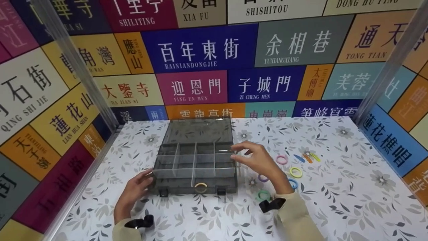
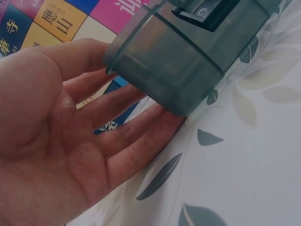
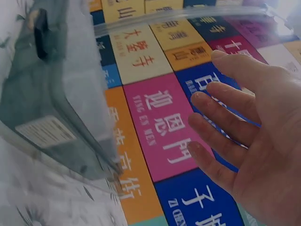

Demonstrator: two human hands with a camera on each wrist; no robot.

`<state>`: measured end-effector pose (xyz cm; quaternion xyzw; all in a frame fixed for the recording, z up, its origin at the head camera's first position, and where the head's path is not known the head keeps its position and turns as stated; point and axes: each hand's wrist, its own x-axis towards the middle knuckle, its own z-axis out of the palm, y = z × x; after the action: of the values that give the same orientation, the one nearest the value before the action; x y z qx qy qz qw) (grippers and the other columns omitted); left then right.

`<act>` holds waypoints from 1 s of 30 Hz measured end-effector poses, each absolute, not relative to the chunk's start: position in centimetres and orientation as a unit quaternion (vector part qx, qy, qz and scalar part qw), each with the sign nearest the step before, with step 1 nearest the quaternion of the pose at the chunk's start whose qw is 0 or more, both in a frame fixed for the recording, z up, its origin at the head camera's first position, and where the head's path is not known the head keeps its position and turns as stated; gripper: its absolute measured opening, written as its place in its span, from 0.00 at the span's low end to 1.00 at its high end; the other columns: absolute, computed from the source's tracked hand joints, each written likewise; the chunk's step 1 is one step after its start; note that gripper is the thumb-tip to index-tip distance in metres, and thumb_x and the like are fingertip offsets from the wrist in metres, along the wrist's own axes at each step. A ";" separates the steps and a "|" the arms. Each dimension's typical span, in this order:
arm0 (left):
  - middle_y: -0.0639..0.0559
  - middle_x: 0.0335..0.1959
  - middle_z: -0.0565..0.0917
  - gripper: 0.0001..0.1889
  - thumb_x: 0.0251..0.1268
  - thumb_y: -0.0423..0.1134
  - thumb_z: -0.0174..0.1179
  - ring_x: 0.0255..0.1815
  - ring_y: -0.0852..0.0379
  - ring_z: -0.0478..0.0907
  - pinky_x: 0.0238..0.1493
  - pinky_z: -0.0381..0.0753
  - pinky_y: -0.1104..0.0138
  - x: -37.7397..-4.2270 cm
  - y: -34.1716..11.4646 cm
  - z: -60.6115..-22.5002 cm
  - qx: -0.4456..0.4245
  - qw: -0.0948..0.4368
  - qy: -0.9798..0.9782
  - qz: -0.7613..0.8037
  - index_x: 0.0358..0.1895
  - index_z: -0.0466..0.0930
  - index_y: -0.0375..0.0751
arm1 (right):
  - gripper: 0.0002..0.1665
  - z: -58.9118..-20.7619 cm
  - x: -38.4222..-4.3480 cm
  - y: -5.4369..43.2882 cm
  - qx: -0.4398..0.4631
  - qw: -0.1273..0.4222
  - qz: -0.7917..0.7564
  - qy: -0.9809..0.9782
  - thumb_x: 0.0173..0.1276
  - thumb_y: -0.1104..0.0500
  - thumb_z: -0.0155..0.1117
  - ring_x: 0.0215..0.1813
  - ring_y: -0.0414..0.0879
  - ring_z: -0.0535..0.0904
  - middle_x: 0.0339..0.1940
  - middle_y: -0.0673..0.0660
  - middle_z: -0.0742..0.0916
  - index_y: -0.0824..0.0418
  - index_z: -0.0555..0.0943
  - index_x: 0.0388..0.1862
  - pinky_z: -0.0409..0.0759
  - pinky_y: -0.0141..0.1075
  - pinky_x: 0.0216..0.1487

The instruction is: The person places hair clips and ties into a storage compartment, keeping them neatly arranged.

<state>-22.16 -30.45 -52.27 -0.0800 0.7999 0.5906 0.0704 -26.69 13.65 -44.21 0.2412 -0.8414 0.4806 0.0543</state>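
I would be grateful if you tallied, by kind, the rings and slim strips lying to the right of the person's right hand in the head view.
Rings: 3 (pink ring, yellow ring, blue ring)
Slim strips: 3 (blue strip, orange strip, yellow strip)
Total: 6

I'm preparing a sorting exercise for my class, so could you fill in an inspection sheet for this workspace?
Surface: white cloth with a grey leaf-and-flower print.
Job's things: translucent divided box, lid open; yellowish ring at its front; coloured rings and slim blue, orange and yellow pieces lie to the right.
Clutter: tiny specks, too small to identify.
Hands: left hand touches the box's left side; right hand is beside its right side, holding nothing.
Cables: nothing seen.
Surroundings: walls of coloured signs, clear corner post.
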 end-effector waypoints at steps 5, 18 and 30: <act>0.38 0.76 0.66 0.27 0.78 0.42 0.52 0.77 0.37 0.62 0.70 0.71 0.43 -22.1 -30.5 -52.3 -0.081 0.067 0.792 0.601 0.77 0.64 0.47 | 0.19 -45.6 -28.1 15.5 0.172 0.084 0.533 -0.824 0.67 0.48 0.71 0.52 0.43 0.83 0.50 0.52 0.89 0.52 0.86 0.55 0.80 0.37 0.54; 0.37 0.73 0.71 0.26 0.78 0.41 0.53 0.72 0.39 0.70 0.63 0.79 0.50 -22.0 -30.4 -52.3 -0.084 0.050 0.792 0.603 0.75 0.66 0.45 | 0.27 -48.4 -29.9 19.6 0.072 0.118 0.541 -0.830 0.67 0.46 0.70 0.63 0.55 0.75 0.61 0.58 0.83 0.56 0.81 0.61 0.73 0.45 0.64; 0.39 0.76 0.67 0.26 0.77 0.41 0.54 0.76 0.40 0.65 0.69 0.74 0.46 -22.0 -30.6 -52.5 -0.076 0.049 0.783 0.615 0.75 0.66 0.46 | 0.38 -50.7 -31.4 21.7 0.049 0.051 0.516 -0.853 0.65 0.39 0.70 0.75 0.58 0.65 0.71 0.58 0.74 0.53 0.75 0.70 0.70 0.58 0.71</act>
<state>-21.97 -30.58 -52.45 -0.0762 0.7829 0.6155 0.0493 -31.36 21.70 -50.71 0.0488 -0.8535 0.5163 0.0514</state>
